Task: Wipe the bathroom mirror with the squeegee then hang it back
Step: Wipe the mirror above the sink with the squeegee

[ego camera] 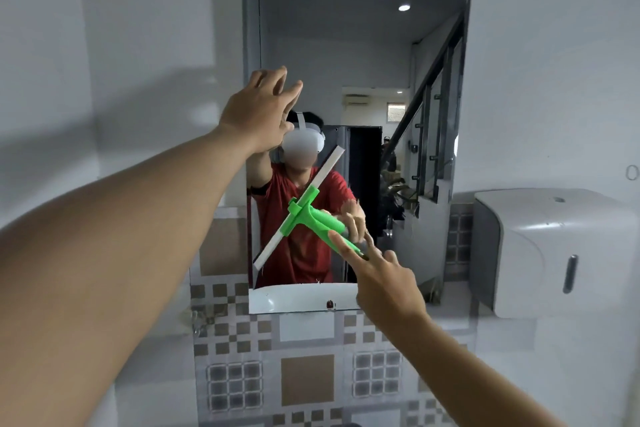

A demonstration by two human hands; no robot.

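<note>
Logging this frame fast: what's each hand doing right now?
Left hand: open, fingers spread against the mirror, holding nothing.
Right hand: gripping the green squeegee by its handle, index finger extended.

The bright green squeegee [313,218] looks like matt moulded plastic with a pale, smooth blade strip. The rectangular wall mirror [363,55] is glossy glass. The white-and-grey wall dispenser [554,253] is smooth, slightly shiny plastic. The patterned brown-and-grey wall tiles [306,378] look glazed.

Green squeegee [313,215] diagonal against mirror [363,55]
</note>
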